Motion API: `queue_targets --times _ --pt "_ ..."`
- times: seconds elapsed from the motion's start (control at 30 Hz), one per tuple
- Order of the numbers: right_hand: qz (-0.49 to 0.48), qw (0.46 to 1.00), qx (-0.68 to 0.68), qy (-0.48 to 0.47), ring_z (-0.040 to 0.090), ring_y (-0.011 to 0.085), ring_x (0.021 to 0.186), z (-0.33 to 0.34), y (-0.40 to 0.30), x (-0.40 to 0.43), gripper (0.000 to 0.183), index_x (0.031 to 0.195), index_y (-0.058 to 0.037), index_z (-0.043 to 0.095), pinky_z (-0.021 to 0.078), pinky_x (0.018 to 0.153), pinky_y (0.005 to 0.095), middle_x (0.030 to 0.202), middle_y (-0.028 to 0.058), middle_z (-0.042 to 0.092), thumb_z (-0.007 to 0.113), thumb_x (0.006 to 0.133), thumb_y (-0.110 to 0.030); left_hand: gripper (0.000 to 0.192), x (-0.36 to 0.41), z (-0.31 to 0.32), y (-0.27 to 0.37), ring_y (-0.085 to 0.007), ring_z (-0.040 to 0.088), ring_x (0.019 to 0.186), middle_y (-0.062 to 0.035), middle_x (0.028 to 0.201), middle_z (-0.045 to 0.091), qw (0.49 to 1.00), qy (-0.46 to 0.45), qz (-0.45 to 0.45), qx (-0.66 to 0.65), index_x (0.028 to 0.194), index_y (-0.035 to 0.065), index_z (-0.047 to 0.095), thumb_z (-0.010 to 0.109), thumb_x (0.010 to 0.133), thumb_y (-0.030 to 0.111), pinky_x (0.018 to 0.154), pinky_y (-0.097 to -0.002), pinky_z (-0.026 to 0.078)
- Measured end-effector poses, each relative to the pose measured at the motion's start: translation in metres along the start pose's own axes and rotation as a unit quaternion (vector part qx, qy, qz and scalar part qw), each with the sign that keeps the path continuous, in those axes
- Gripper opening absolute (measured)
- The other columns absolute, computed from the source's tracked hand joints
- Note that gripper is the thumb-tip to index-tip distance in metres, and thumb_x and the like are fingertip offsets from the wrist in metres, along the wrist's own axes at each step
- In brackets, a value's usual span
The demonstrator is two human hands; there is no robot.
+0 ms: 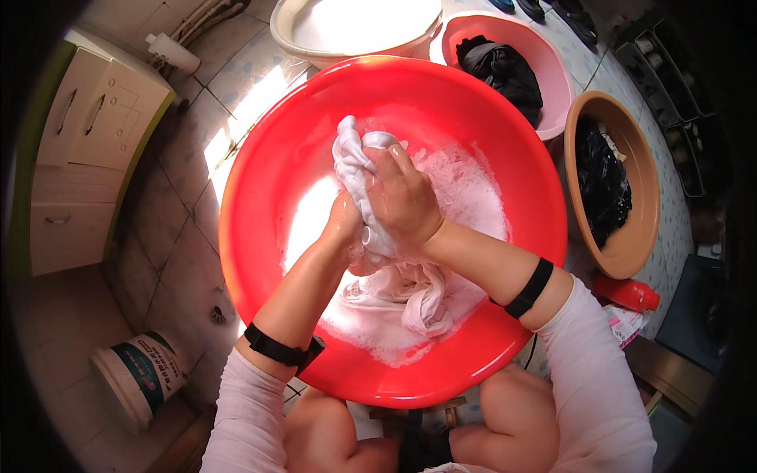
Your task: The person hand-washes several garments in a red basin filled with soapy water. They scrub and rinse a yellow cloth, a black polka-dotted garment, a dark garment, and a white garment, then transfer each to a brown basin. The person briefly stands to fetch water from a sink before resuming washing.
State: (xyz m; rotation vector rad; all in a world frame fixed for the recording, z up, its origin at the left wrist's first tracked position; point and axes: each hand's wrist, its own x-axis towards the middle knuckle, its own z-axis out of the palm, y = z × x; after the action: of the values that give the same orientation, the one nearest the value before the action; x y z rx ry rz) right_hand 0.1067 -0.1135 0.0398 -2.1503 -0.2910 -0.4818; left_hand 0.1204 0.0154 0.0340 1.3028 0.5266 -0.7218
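A large red plastic basin (390, 378) stands before my knees, holding foamy, soapy water (473, 201). Between my hands is a bunched, wet white cloth garment (355, 159), raised above the suds at its top end. My right hand (405, 198) grips it from the right, knuckles up. From the left side my left hand (343, 222) presses around the same cloth; its fingers are mostly hidden behind the fabric. The lower part of the white cloth (423, 301) lies twisted in the foam nearer to me.
Beyond the basin are a cream basin (284, 35), a pink basin (559, 88) with black clothing (502, 77), and a tan basin (644, 219) with dark wet clothing (600, 183). A white bucket (139, 378) and a cabinet (89, 154) stand left. A red bottle (627, 294) lies right.
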Motion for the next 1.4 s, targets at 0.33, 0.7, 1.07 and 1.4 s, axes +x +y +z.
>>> queue_targets --times 0.33,0.7,1.07,1.4 --pt "0.370 0.883 -0.232 -0.171 0.032 0.0479 0.133 -0.025 0.108 -0.003 0.073 0.152 -0.0203 0.023 0.0336 0.107 0.0487 0.154 0.0178 0.021 0.053 0.091 -0.048 0.065 0.031 -0.059 0.006 -0.0445 0.026 0.134 -0.0267 0.148 0.029 0.752 0.217 0.266 0.562 0.140 0.0169 0.044 0.069 0.081 0.027 0.110 -0.0504 0.029" --pt "0.264 0.778 -0.305 -0.481 0.038 0.0357 0.136 0.046 0.126 -0.047 0.068 0.150 -0.0232 0.029 0.0333 0.109 0.0453 0.155 0.0139 0.026 0.044 0.092 -0.055 0.069 0.098 -0.050 -0.091 -0.0388 0.020 0.142 -0.0212 0.157 0.012 0.665 0.031 0.171 0.727 0.144 0.0227 0.043 0.059 0.085 0.055 0.115 -0.0438 0.026" --pt "0.353 0.843 -0.232 -0.334 0.048 0.0358 0.126 0.005 0.153 0.014 0.078 0.141 -0.0115 0.041 0.0369 0.106 0.0442 0.140 0.0221 0.046 0.064 0.079 -0.054 0.056 0.116 -0.083 -0.052 -0.0300 0.062 0.098 -0.0224 0.116 0.059 0.877 0.166 0.131 0.431 0.128 0.0084 0.055 0.071 0.077 0.024 0.081 -0.0401 0.051" --pt "0.284 0.944 0.069 -0.156 0.054 0.0403 0.110 0.021 -0.012 -0.053 0.063 0.143 -0.0045 0.036 0.0456 0.091 0.0449 0.122 0.0223 0.050 0.059 0.086 -0.016 0.061 0.034 -0.018 -0.040 -0.0299 0.051 0.119 -0.0130 0.139 0.044 0.975 -0.159 0.003 -0.153 0.147 0.0141 0.033 0.050 0.096 0.044 0.095 -0.0406 0.047"
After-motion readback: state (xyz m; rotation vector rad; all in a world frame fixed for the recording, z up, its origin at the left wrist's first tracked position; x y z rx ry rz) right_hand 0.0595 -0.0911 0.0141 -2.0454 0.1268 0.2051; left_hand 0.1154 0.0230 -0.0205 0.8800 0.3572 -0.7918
